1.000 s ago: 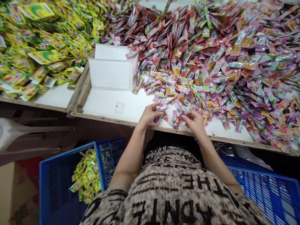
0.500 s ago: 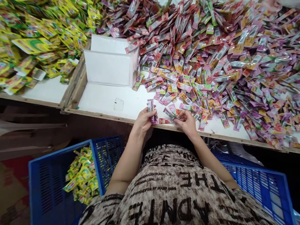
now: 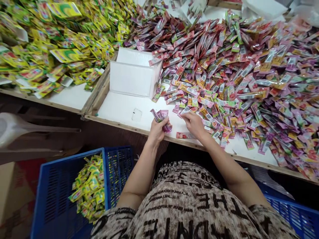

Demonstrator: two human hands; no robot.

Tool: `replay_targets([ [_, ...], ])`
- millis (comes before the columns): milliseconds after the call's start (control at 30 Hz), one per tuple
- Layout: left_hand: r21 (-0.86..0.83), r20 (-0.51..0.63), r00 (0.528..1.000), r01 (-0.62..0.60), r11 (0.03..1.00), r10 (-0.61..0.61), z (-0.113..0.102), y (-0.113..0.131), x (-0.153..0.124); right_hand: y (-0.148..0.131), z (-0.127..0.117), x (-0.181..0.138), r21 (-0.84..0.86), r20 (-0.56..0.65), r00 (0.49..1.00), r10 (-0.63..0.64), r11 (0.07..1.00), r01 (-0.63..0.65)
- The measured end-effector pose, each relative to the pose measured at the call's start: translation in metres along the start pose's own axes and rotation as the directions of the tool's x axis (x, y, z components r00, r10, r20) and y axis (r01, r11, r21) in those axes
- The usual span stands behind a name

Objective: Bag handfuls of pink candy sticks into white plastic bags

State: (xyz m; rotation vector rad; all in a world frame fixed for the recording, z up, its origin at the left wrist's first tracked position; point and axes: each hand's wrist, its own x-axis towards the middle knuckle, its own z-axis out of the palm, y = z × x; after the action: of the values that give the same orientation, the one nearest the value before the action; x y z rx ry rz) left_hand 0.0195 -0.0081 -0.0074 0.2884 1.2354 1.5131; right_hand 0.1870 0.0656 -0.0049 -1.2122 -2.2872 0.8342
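Near the table's front edge, my left hand point(image 3: 158, 128) is closed around a few purple stick sachets point(image 3: 163, 117), which fan out above the thumb. To its right, my right hand point(image 3: 193, 123) reaches to the near edge of the mixed sachet pile point(image 3: 214, 83). Its fingers are pinched at a pink sachet point(image 3: 184, 111); whether they grip it is hard to make out. A single pink-red sachet point(image 3: 183, 135) lies flat on the white tabletop below that hand.
White bags point(image 3: 131, 79) stand stacked behind a wooden divider point(image 3: 97, 88). Yellow packets point(image 3: 82, 43) are heaped left. A blue crate point(image 3: 72, 159) with yellow packets stands below, another blue crate point(image 3: 294, 209) at right. Across the table is another person's gloved hand point(image 3: 196, 7).
The green-purple sachet from my right hand is now with the one in my left hand. My right hand has moved up to the pile. The view has shifted.
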Motion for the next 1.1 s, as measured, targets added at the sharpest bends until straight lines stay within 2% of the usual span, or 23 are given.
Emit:
replay_targets([
  [100, 0.049, -0.027, 1.0, -0.01, 0.999, 0.011, -0.01, 0.002, 0.003, -0.003, 0.015, 0.045, -0.303, 0.134, 0.987, -0.085, 0.945, 0.123],
  [167, 0.052, 0.0, 1.0, 0.007, 0.999, -0.007, -0.012, 0.002, 0.001, -0.006, 0.024, 0.064, -0.411, 0.206, 0.972, -0.111, 0.892, 0.189],
  [233, 0.032, 0.052, 0.999, 0.002, 1.0, -0.003, -0.014, 0.002, -0.002, -0.006, 0.026, 0.07, -0.451, 0.221, 0.969, -0.112, 0.869, 0.204],
  [300, 0.002, 0.107, 0.994, -0.001, 1.0, 0.001, -0.016, 0.003, -0.004, -0.001, 0.02, 0.066, -0.418, 0.208, 0.972, -0.109, 0.888, 0.189],
  [400, -0.004, 0.142, 0.99, 0.008, 1.0, -0.007, -0.02, 0.006, -0.003, 0.012, 0.001, 0.05, -0.228, 0.152, 0.979, -0.136, 0.959, 0.168],
  [500, 0.037, 0.08, 0.996, -0.052, 0.998, 0.048, -0.024, 0.01, 0.003, 0.019, -0.015, 0.041, -0.038, 0.188, 0.965, -0.182, 0.981, 0.192],
  [567, 0.071, 0.024, 0.993, -0.116, 0.991, 0.115, -0.026, 0.013, 0.009, 0.017, -0.016, 0.048, -0.014, 0.224, 0.956, -0.188, 0.98, 0.197],
  [633, 0.097, -0.021, 0.989, -0.146, 0.985, 0.149, -0.028, 0.015, 0.013, 0.012, -0.01, 0.067, -0.08, 0.139, 0.977, -0.163, 0.981, 0.175],
  [733, 0.072, -0.006, 0.996, -0.091, 0.993, 0.091, -0.031, 0.017, 0.014, 0.007, 0.003, 0.106, -0.228, -0.086, 0.993, -0.08, 0.972, 0.059],
  [833, 0.009, 0.024, 0.999, -0.032, 0.999, 0.032, -0.037, 0.019, 0.013, 0.01, 0.006, 0.126, -0.259, -0.151, 0.988, 0.012, 0.965, -0.051],
  [900, -0.044, 0.005, 1.0, -0.015, 0.999, 0.015, -0.039, 0.02, 0.012, 0.013, 0.001, 0.116, -0.202, -0.238, 0.971, 0.013, 0.977, -0.063],
  [1000, -0.134, 0.008, 0.999, 0.034, 0.99, -0.033, -0.032, 0.017, 0.012, 0.006, -0.003, 0.07, -0.082, -0.374, 0.927, -0.027, 0.997, -0.004],
  [1033, -0.158, 0.031, 0.998, 0.055, 0.986, -0.05, -0.026, 0.015, 0.011, -0.001, -0.001, 0.051, -0.055, -0.358, 0.932, -0.051, 0.998, 0.034],
  [1100, -0.18, 0.095, 0.993, 0.086, 0.98, -0.07, -0.013, 0.009, 0.011, -0.017, 0.007, 0.016, -0.026, -0.232, 0.962, -0.144, 0.989, 0.142],
])
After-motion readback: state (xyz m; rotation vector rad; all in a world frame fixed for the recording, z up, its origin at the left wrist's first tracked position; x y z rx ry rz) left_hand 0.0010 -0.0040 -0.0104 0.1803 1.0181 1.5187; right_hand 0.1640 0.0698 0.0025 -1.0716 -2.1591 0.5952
